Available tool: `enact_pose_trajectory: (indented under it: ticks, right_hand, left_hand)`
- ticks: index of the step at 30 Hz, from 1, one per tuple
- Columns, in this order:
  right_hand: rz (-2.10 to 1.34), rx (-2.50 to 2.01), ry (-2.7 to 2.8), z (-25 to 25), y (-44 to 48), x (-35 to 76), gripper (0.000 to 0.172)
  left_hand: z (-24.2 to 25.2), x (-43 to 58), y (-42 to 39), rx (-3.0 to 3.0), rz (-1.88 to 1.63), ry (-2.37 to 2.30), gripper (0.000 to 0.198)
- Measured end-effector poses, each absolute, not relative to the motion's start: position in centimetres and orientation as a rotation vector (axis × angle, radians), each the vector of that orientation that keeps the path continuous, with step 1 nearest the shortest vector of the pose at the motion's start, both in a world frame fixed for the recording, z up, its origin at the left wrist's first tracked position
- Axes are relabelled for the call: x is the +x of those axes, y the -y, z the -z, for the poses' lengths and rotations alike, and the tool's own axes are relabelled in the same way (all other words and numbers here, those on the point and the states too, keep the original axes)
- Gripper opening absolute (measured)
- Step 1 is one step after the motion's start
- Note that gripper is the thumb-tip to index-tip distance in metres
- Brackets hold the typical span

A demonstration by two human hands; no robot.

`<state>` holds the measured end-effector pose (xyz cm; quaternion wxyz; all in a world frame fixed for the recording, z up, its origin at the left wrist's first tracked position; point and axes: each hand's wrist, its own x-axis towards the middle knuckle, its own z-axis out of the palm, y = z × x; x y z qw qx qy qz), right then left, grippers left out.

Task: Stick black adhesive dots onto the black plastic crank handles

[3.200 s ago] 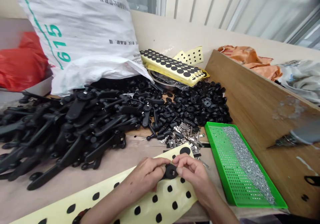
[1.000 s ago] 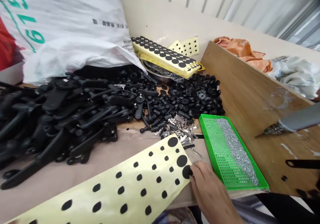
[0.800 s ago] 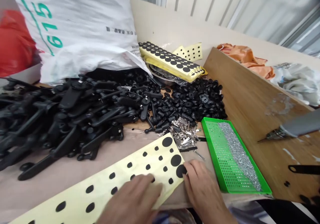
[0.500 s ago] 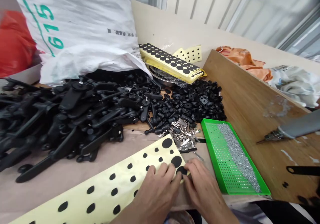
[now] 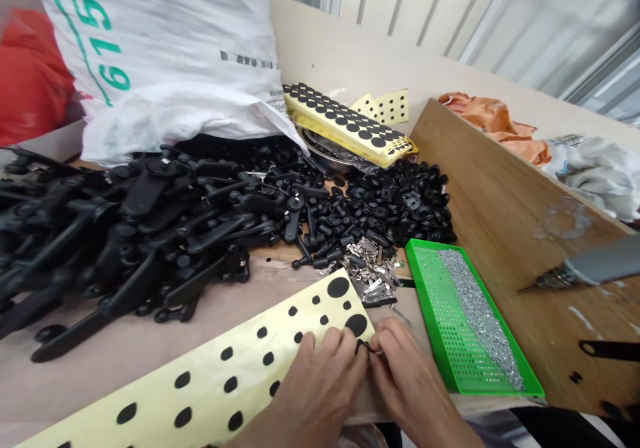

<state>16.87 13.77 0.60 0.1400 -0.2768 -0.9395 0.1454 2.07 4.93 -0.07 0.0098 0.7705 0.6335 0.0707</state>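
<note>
My left hand [image 5: 317,381] lies on the near right corner of a pale yellow backing sheet [image 5: 200,381] dotted with black round pads, its fingers pressing down on the sheet. My right hand [image 5: 400,371] meets it at the sheet's edge, fingertips pinched on a black round pad [image 5: 364,348] at the corner. Another large pad [image 5: 356,325] sits just beyond the fingers. What lies under the fingertips is partly hidden.
A big heap of black plastic handles [image 5: 125,235] fills the left. Small black round parts [image 5: 395,201] and metal clips [image 5: 373,275] lie behind the sheet. A green tray [image 5: 435,321] of tiny screws sits to the right, beside a wooden board [image 5: 525,235] with a screwdriver [image 5: 585,271]. A white sack [image 5: 165,61] stands behind.
Earlier both hands held a black round part above the sheet. The left hand left view, then came back onto the sheet; both hands now meet at its corner pad.
</note>
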Motion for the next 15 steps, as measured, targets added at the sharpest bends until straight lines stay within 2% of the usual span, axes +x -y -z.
enact_pose_trajectory:
  ticks: [5, 15]
  right_hand:
    - [-0.341, -0.838, 2.668, -0.5, -14.2, 17.0, 0.018]
    - [-0.449, -0.708, 2.685, -1.3, -12.7, 16.2, 0.020]
  left_hand:
    - [0.5, 2.2, -4.9, 2.430, -0.257, -2.017, 0.032]
    - [1.3, 2.5, -4.2, 2.533, -0.340, -2.042, 0.029]
